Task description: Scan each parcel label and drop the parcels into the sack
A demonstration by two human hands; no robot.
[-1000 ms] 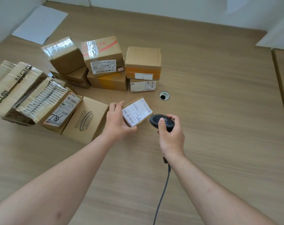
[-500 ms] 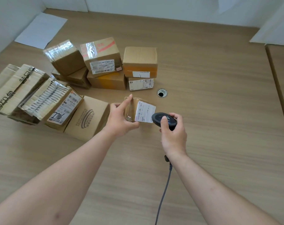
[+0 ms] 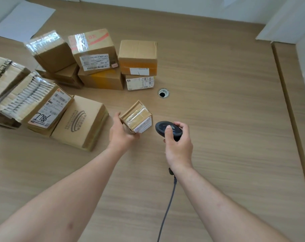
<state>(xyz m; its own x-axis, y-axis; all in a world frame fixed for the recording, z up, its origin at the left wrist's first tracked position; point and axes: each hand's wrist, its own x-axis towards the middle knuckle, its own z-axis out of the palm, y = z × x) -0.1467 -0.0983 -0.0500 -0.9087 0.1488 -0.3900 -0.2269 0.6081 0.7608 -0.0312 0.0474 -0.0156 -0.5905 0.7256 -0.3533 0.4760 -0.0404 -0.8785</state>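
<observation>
Head view: the left hand [image 3: 122,132] grips a small taped parcel [image 3: 136,117] above the table [image 3: 218,119], thumb on its near edge, white label [image 3: 142,126] turned toward the scanner. The right hand [image 3: 178,144] is wrapped round the black scanner [image 3: 167,128], thumb on top, sitting just beside the parcel at three o'clock. Its grey cable [image 3: 168,206] trails to six o'clock. Stacked parcels [image 3: 99,56] crowd ten to twelve o'clock. Bare tabletop stretches from one to five o'clock, out to the raised edge strip [image 3: 291,110].
</observation>
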